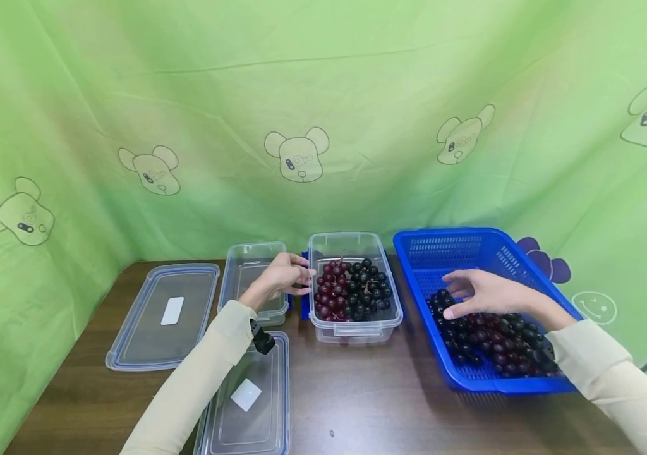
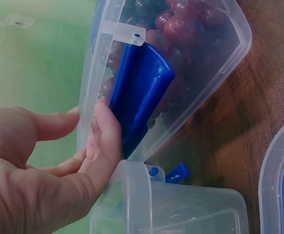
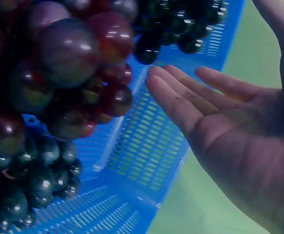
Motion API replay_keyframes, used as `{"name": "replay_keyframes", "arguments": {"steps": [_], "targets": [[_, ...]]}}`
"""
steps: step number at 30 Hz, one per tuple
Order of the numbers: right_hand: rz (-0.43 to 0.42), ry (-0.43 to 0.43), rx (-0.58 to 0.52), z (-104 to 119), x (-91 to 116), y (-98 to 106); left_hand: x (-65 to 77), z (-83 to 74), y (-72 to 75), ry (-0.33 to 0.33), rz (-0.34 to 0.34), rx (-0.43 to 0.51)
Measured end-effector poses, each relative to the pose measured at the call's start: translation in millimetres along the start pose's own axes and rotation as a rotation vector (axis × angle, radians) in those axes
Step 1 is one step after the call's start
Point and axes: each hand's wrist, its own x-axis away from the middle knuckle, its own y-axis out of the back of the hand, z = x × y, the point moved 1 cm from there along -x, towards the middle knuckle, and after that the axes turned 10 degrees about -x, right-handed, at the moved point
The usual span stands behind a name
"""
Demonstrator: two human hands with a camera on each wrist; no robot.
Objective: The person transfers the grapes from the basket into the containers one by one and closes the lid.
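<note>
Curtain (image 1: 301, 82) — both hands (image 1: 285, 276) (image 1: 488, 294), head view only

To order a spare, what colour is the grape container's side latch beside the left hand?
The side latch is blue, clearest in the left wrist view.

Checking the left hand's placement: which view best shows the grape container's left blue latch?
Left wrist: the latch shows large and close, mostly uncovered by the left hand. The head view shows only small parts around the hand; the right wrist view, none.
</note>
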Motion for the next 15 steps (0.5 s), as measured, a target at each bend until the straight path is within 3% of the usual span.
{"name": "replay_keyframes", "arguments": {"steps": [5, 15], "targets": [[0.062, -0.042, 0.038, -8.2, -7.9, -7.1, -1.2, 1.2, -0.9, 0.001, 0.004, 0.005], [0.091, -0.052, 0.032, -14.6, -11.1, -6.1, -1.4, 1.1, -0.5, -0.008, 0.002, 0.003]]}}
